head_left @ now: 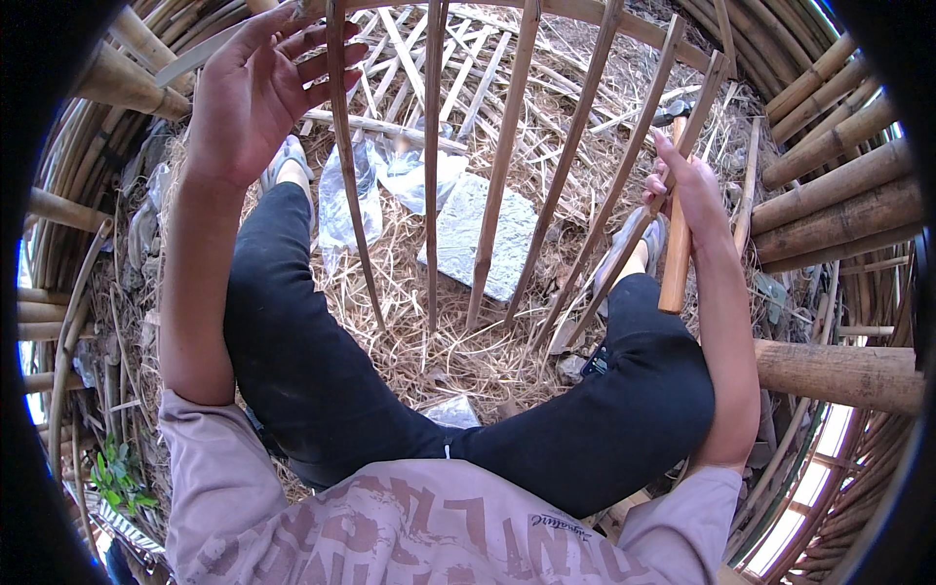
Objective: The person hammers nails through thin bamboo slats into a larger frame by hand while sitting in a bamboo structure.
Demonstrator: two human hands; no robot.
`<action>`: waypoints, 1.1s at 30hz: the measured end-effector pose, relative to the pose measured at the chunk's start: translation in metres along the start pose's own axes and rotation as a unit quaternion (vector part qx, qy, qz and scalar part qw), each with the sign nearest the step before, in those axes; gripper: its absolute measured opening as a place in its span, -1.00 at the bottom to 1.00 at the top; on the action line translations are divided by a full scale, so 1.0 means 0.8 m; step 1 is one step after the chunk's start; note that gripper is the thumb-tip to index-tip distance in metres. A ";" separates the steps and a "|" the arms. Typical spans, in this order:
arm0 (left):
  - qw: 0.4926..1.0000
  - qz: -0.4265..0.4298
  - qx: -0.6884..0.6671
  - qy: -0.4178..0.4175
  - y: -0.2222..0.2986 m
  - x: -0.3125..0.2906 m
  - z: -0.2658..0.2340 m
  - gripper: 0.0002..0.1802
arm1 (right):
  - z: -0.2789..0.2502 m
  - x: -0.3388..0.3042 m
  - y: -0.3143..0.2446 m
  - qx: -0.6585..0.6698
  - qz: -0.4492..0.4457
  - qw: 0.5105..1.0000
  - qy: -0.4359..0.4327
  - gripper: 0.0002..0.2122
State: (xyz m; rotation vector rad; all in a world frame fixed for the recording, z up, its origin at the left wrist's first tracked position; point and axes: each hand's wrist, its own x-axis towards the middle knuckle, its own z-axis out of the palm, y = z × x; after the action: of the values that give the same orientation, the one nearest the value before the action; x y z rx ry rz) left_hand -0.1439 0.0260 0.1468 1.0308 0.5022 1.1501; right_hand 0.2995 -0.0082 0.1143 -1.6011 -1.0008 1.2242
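A rack of long bamboo slats (432,175) fans out in front of me, joined at the far end to a crossbar (643,34). My left hand (255,93) is at the rack's far left corner, its fingers reaching behind the leftmost slat (339,107); its thumb and forefinger meet near the crossbar at the picture's edge, where the grip is partly cut off. In my right hand (687,190) is a hammer, its wooden handle (675,268) pointing toward me and its dark head (673,114) away. The rightmost slat (704,102) runs close beside that hand.
Beneath the rack lie a pale rough slab (485,234) and clear plastic bags (349,200) on straw-covered ground (390,361). Lattice strips (458,73) lie beyond. Thick bamboo poles (834,205) stand close at right, more poles (127,88) at left. My knees are spread around the rack.
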 end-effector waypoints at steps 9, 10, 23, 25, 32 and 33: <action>1.000 -0.003 0.014 -0.003 -0.001 0.000 0.002 -0.45 | -0.003 0.003 0.003 0.000 -0.008 1.000 -0.010 -0.64; 1.000 -0.004 0.014 -0.003 -0.001 0.001 0.001 -0.45 | -0.003 0.003 0.003 0.000 -0.008 1.000 -0.010 -0.64; 0.999 -0.005 0.032 0.030 -0.002 0.000 0.001 -0.45 | -0.005 0.001 0.004 0.001 -0.009 1.000 -0.015 -0.65; 0.999 -0.006 0.026 0.021 -0.002 0.000 0.000 -0.46 | -0.005 0.001 0.004 0.003 -0.009 1.000 -0.015 -0.65; 0.998 0.010 -0.038 -0.057 -0.004 0.002 -0.002 -0.52 | -0.005 0.004 0.006 -0.002 -0.001 1.000 -0.007 -0.65; 0.997 0.009 -0.051 -0.063 -0.004 0.001 -0.001 -0.53 | -0.005 0.004 0.007 -0.004 0.004 1.000 -0.006 -0.65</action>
State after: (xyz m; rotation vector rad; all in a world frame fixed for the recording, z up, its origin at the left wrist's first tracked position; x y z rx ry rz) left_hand -0.1426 0.0271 0.1435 1.0135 0.3309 1.1069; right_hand 0.3048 -0.0071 0.1088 -1.6070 -1.0099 1.2382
